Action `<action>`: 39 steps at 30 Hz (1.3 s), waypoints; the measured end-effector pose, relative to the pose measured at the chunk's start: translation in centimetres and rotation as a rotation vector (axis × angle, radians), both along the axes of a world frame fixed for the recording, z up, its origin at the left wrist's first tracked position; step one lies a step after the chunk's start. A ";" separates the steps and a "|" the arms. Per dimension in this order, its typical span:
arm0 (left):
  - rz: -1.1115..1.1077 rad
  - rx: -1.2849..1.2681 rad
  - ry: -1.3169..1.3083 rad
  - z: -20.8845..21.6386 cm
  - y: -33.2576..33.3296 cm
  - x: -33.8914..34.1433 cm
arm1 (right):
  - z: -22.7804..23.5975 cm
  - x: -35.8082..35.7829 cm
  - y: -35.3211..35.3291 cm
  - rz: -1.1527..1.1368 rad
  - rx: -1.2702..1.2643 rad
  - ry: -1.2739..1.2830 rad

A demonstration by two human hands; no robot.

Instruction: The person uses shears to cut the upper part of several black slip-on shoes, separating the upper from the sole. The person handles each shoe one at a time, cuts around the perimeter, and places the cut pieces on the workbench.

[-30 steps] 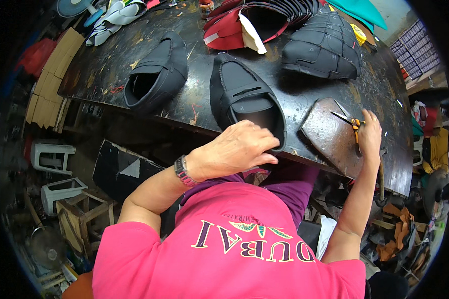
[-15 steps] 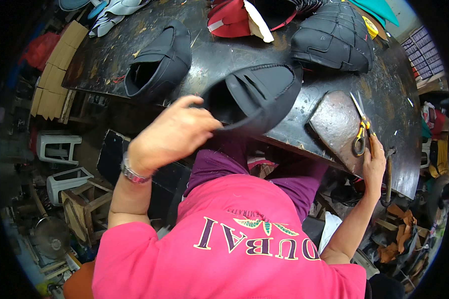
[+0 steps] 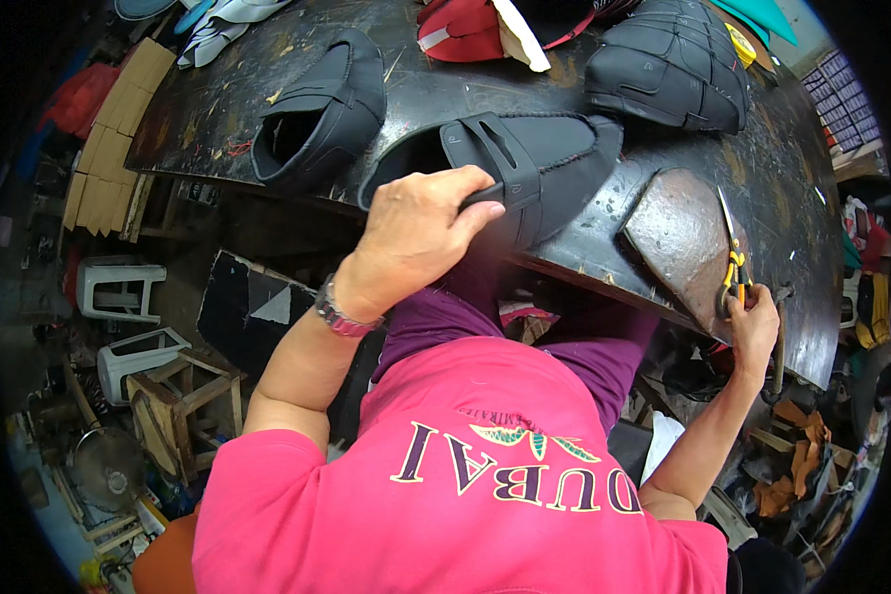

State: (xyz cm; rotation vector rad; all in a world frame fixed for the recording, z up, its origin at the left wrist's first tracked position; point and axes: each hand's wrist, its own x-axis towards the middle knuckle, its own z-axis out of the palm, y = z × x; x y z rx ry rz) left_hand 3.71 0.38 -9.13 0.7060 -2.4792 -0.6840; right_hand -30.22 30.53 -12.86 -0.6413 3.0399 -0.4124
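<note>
My left hand (image 3: 421, 233) is closed on the side edge of a black loafer upper (image 3: 564, 168), thumb and fingers pinching it by the strap. The upper lies at the table's near edge, its toe toward the right. At the right, my right hand (image 3: 754, 332) has its fingers closed on the handles of scissors (image 3: 735, 267) with yellow and black grips. Their blades point away from me, over the edge of a worn, grey-brown slab (image 3: 675, 233). A second black loafer upper (image 3: 329, 109) sits to the left on the table, apart from both hands.
The dark, scuffed table (image 3: 218, 129) spans the far side. Stacked black uppers (image 3: 668, 69) stand at the far right, beside a yellow roll (image 3: 741, 45). Red and cream pieces (image 3: 460, 30) lie at the back. White plastic stools (image 3: 119, 289) and a wooden stool (image 3: 183, 411) are at the left.
My left hand has moved right and now grips the upper's side near the strap; the upper has turned, its strap showing more. My right hand has closed on the scissors' handles.
</note>
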 end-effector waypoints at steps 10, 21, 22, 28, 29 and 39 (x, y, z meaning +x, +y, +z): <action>-0.103 0.414 0.054 1.9 -1.3 1.0 | 1.0 0.0 2.3 0.188 -0.414 -0.372; -0.114 0.523 0.140 2.0 -1.7 0.4 | -0.5 10.8 -4.7 0.741 -0.488 0.252; -0.110 0.532 0.147 2.0 -1.7 0.5 | -0.5 11.0 -5.1 0.750 -0.516 0.278; -0.109 0.538 0.142 1.9 -2.3 0.6 | -1.2 10.8 -5.0 0.768 -0.548 0.313; -0.109 0.533 0.146 1.9 -2.3 0.6 | -1.3 10.7 -4.9 0.756 -0.526 0.299; -0.098 0.529 0.122 1.6 -2.0 0.5 | -2.4 11.0 -5.6 0.811 -0.501 0.281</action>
